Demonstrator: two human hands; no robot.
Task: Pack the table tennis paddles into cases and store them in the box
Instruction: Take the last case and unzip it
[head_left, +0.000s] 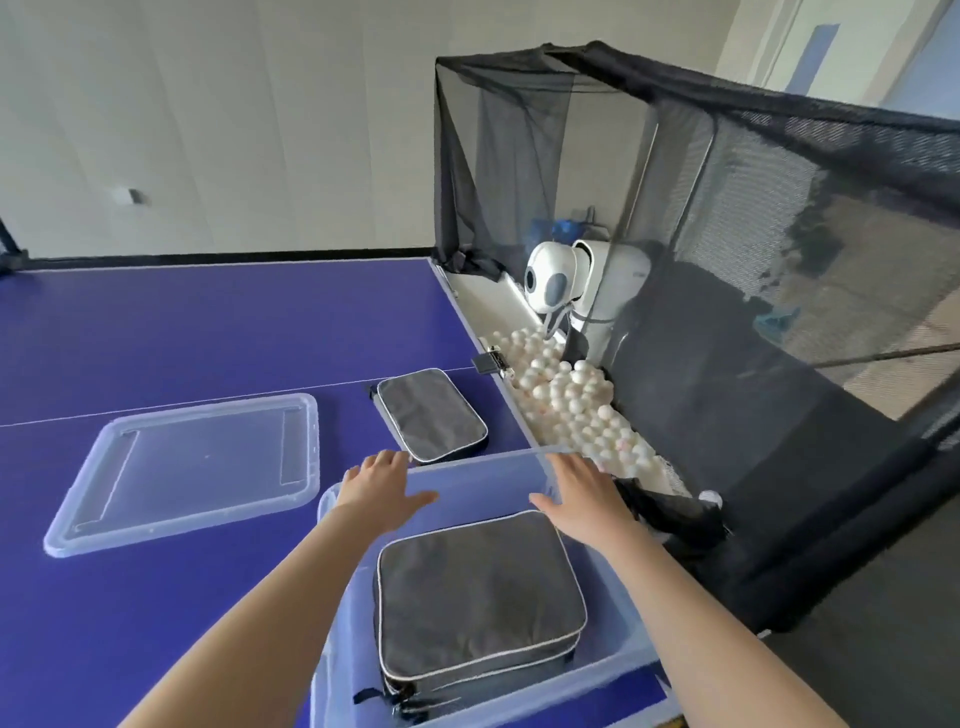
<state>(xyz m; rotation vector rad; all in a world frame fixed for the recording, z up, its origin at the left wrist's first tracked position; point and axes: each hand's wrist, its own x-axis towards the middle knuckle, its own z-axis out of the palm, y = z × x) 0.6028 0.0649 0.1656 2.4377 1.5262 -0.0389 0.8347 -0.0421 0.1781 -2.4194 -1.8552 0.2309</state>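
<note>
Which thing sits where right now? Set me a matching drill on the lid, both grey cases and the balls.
Things:
1 clear lid
2 far grey case
3 near grey case
4 white balls

Places:
A inside the clear box
B flat on the blue table, left of the box
C in the tray off the table's right edge
D on the table, just beyond the box

Pairs: 1-B, 2-D, 3-A, 4-C
</note>
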